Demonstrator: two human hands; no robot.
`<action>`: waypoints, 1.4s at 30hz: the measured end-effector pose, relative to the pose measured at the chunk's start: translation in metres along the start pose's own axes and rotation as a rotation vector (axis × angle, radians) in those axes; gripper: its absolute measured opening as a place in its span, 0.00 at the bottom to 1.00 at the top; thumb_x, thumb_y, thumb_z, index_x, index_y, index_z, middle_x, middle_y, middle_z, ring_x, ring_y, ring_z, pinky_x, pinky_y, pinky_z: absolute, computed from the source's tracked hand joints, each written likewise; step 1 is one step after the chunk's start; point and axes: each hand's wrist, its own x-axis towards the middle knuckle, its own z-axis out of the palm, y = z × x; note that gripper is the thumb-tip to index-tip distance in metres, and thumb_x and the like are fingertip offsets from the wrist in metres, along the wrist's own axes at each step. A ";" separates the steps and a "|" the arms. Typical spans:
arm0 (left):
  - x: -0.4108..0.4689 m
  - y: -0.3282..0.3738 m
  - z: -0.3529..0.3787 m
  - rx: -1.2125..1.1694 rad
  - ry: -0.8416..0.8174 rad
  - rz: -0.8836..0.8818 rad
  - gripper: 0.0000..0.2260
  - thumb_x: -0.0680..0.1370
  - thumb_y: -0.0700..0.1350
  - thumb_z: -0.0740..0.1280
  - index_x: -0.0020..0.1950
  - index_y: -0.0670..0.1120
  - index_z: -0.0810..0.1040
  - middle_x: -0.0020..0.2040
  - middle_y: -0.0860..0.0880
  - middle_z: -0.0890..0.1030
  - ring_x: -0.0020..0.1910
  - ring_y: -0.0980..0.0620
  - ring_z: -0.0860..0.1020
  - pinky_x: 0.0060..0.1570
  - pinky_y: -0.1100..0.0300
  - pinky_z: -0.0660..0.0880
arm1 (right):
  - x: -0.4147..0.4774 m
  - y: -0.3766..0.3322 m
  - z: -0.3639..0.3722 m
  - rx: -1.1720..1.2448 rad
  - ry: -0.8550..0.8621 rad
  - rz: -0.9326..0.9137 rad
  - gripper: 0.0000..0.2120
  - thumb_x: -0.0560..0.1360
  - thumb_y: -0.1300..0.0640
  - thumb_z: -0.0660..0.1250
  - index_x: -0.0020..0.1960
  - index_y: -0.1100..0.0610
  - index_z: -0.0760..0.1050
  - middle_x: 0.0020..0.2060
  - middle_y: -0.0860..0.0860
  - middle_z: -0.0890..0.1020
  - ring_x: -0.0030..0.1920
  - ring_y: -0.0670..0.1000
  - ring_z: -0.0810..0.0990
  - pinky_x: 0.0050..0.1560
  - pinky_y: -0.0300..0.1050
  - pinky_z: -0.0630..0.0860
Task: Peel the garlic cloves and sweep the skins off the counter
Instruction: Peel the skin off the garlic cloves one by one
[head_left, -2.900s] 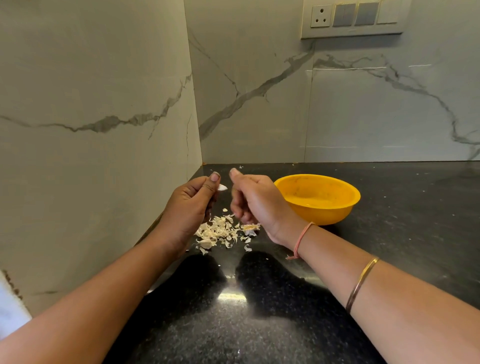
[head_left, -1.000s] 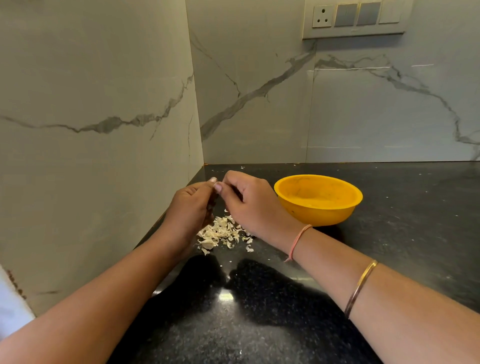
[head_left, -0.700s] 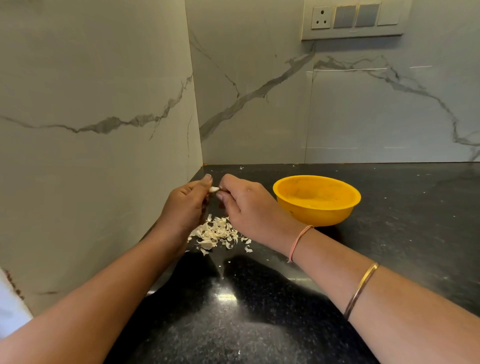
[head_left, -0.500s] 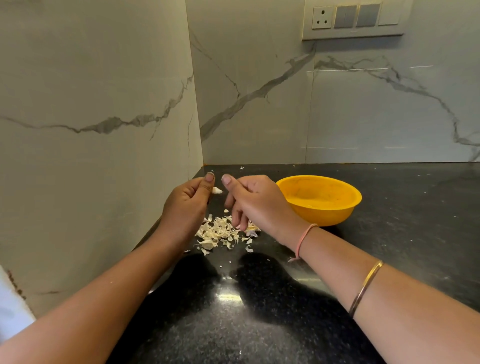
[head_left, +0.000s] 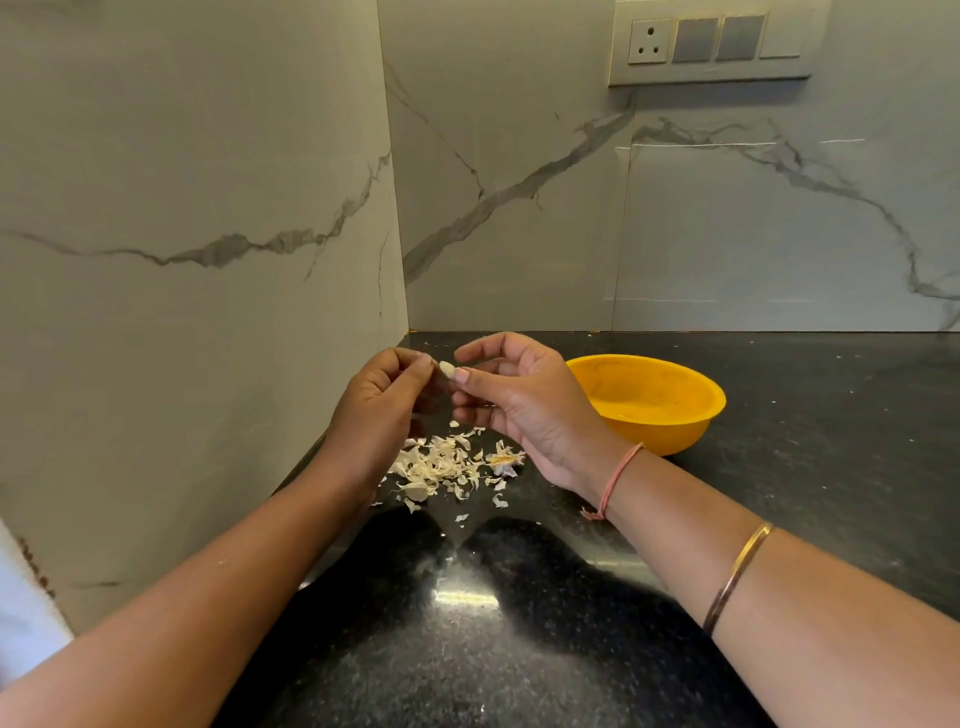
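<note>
Skins (head_left: 441, 467) are lying heaped on the counter (head_left: 519, 649), with bare granite running toward 6 and 3 o'clock. Above them the left hand (head_left: 376, 410) is pinching a clove (head_left: 447, 368), and the right hand (head_left: 524, 405) is touching it with its thumb, fingers loosely curled. A bowl (head_left: 657, 436) is sitting at 3 o'clock, and walls (head_left: 208, 312) are closing in at 9 and 12.

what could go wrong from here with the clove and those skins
1. The left hand pinches the garlic clove by one end, above the skins; it could slip and fall among them instead of reaching the yellow bowl to the right.
2. The skins lie loose on the counter near the wall; a hasty sweep may scatter small flakes or push them into that corner.
</note>
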 end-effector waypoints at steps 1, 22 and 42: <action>0.001 0.000 0.000 -0.043 -0.013 -0.008 0.05 0.80 0.41 0.60 0.46 0.47 0.74 0.39 0.50 0.79 0.33 0.61 0.78 0.30 0.68 0.72 | 0.000 0.000 0.000 -0.041 0.021 -0.023 0.07 0.73 0.69 0.67 0.50 0.62 0.74 0.33 0.52 0.80 0.32 0.47 0.79 0.40 0.44 0.80; 0.003 0.000 -0.001 -0.196 0.015 0.014 0.14 0.74 0.31 0.65 0.43 0.48 0.65 0.36 0.47 0.74 0.33 0.55 0.75 0.36 0.68 0.75 | 0.001 0.010 0.005 -0.608 0.051 -0.335 0.09 0.72 0.67 0.69 0.50 0.59 0.80 0.36 0.57 0.82 0.36 0.55 0.82 0.42 0.54 0.81; 0.005 0.001 -0.002 -0.289 0.018 -0.179 0.09 0.76 0.32 0.62 0.45 0.46 0.69 0.40 0.46 0.74 0.36 0.52 0.74 0.39 0.63 0.75 | -0.003 0.004 0.003 -0.052 -0.085 0.043 0.12 0.75 0.70 0.64 0.57 0.61 0.77 0.33 0.52 0.77 0.33 0.46 0.78 0.40 0.40 0.80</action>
